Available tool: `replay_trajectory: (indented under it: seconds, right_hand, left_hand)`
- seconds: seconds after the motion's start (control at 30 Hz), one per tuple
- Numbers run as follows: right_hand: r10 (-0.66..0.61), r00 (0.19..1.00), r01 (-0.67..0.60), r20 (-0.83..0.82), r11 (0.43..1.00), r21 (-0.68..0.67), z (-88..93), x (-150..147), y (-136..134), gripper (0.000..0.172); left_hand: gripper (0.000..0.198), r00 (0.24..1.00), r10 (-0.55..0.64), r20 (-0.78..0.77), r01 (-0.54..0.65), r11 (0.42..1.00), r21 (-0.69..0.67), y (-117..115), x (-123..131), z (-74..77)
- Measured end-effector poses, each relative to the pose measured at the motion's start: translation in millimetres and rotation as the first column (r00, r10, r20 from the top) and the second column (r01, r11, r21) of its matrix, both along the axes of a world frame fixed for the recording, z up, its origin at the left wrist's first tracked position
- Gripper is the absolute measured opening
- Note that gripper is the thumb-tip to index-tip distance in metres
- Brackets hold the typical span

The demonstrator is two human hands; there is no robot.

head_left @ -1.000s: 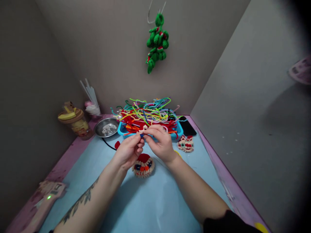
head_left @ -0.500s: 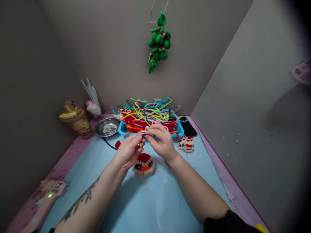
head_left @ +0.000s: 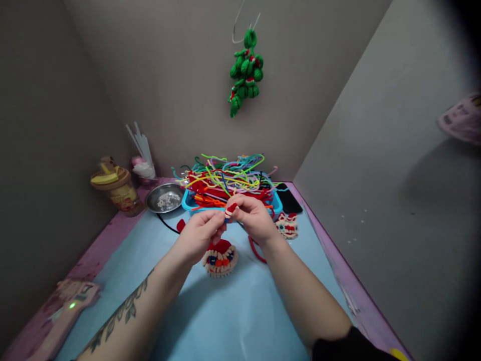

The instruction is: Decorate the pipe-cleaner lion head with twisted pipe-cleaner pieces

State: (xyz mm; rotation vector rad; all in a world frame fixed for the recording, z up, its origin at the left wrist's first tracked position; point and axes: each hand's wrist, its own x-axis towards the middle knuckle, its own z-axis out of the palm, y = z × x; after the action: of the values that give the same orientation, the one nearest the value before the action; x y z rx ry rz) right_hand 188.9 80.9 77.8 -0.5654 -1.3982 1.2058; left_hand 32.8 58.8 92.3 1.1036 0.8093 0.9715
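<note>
A small red, white and blue fuzzy piece [head_left: 230, 211] is pinched between the fingertips of my left hand [head_left: 205, 231] and my right hand [head_left: 253, 216], over the blue mat. Just below my left hand, a round beige fuzzy piece [head_left: 220, 258] with a red top and blue and orange details lies on the mat. A red strand [head_left: 256, 249] curves out beneath my right wrist. Right of that hand rests another beige and red piece [head_left: 287, 226].
Behind my hands a blue basket [head_left: 185, 201] overflows with colourful pipe cleaners [head_left: 225, 175]. A metal bowl [head_left: 165, 198], a lidded cup [head_left: 118, 190] and a pink device [head_left: 71, 313] stand left. A black phone [head_left: 289, 199] lies right. Green decoration [head_left: 246, 70] hangs above.
Both hands have moved slightly lower, and the held piece is turned so its red part shows. A red strand has come into view beneath my right wrist.
</note>
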Motion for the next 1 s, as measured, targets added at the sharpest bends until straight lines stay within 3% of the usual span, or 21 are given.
replay_trajectory:
  seconds: [0.17, 0.33, 0.53, 0.63, 0.77, 0.9, 1.0]
  right_hand:
    - [-0.045, 0.999, 0.046, -0.028, 0.999, 0.018, -7.6, -2, 3, 0.018]
    - [-0.266, 0.961, 0.258, 0.069, 0.959, 0.116, -4.6, -8, 2, 0.017]
    - [-0.213, 0.974, 0.214, 0.078, 0.977, -0.006, -5.3, -11, -2, 0.02]
    - [-0.239, 0.968, 0.241, 0.083, 0.97, -0.018, -5.4, -10, -2, 0.018]
    - [-0.294, 0.95, 0.285, 0.101, 0.954, 0.091, -5.6, -7, 1, 0.012]
    - [-0.247, 0.962, 0.228, 0.112, 0.961, 0.157, -6.6, -3, 4, 0.009]
    - [-0.219, 0.964, 0.195, 0.149, 0.967, 0.161, -4.6, -1, 5, 0.012]
  left_hand:
    - [0.036, 0.996, -0.062, 0.059, 0.065, 0.996, -0.06, 1, 0, 3.1]
    - [0.039, 0.986, 0.167, -0.022, -0.163, 0.977, 0.136, 3, -1, 2.0]
    - [0.028, 0.949, 0.31, -0.055, -0.286, 0.922, 0.263, 4, -2, -0.4]
    - [0.026, 0.953, 0.296, -0.066, -0.273, 0.932, 0.239, 6, -3, -2.8]
    - [0.025, 0.978, 0.204, -0.035, -0.197, 0.971, 0.136, 7, -5, -5.0]
    - [0.024, 0.995, 0.102, -0.014, -0.101, 0.994, 0.048, 9, -6, -3.9]
    - [0.021, 0.996, 0.081, -0.022, -0.08, 0.995, 0.058, 11, -9, -1.8]
